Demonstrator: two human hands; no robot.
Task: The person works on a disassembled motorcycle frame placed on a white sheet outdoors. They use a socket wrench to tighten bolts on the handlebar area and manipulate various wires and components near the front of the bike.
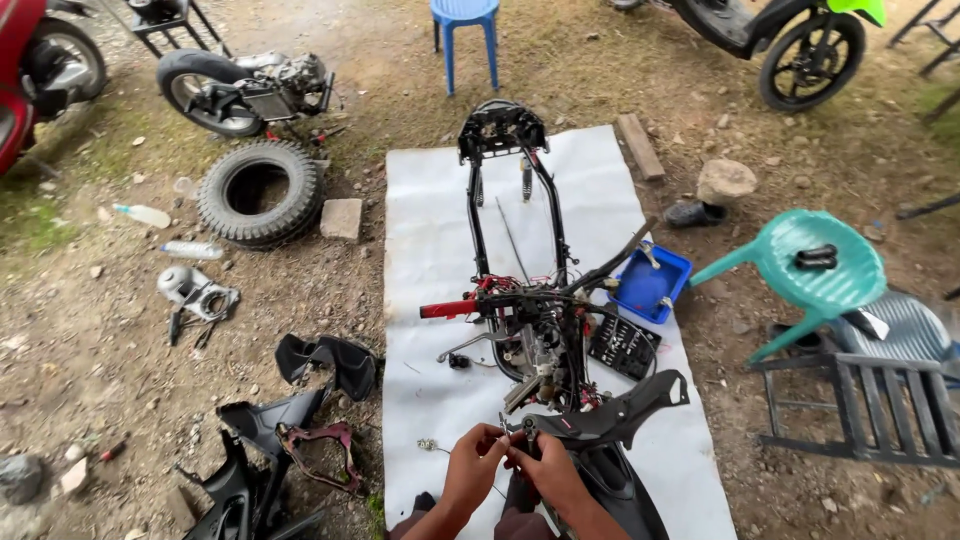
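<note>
A stripped black motorcycle frame [520,230] with red handlebar grip [447,309] lies on a white sheet [430,240]. At its near end, both my hands meet over a small metal part [522,430] beside a black plastic cover [615,415]. My left hand [472,465] pinches the part from the left with its fingers closed. Pressed against it from the right, my right hand [548,472] grips the same spot. What exactly sits between the fingers is too small to make out.
A blue tray [650,283] and a black tool case [622,347] sit right of the frame. Black fairing pieces [290,420], a loose tyre [262,190], an engine with wheel [240,88], a brick [342,218], a teal chair [815,270] and a blue stool [465,30] stand around on the dirt.
</note>
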